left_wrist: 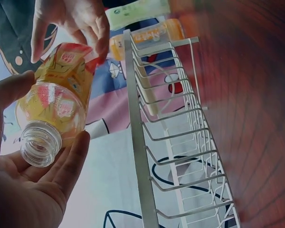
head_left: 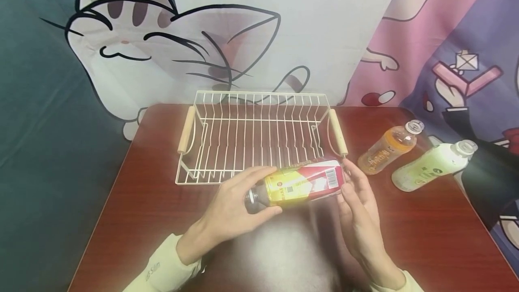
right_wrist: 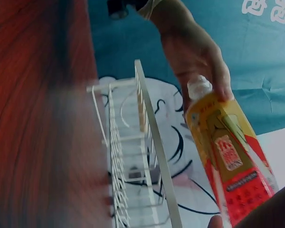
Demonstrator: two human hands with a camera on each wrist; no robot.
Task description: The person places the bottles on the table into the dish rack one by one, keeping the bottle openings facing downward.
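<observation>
Above the table, in front of the rack, a plastic drink bottle (head_left: 304, 183) with a yellow and red label lies tilted between both hands. My left hand (head_left: 233, 206) grips it near the neck, thumb on one side and fingers on the other. In the left wrist view the bottle's clear threaded neck (left_wrist: 40, 145) shows no cap. My right hand (head_left: 361, 213) holds the base end between thumb and fingers. The right wrist view shows the label's front (right_wrist: 230, 154), with the left hand (right_wrist: 192, 52) at the neck.
A white wire rack (head_left: 253, 148) with wooden handles stands at the back of the reddish-brown table (head_left: 134, 211). To its right, an orange-labelled bottle (head_left: 387, 150) and a pale green bottle (head_left: 430, 168) appear side by side. A cartoon-printed cloth (head_left: 332, 26) hangs behind.
</observation>
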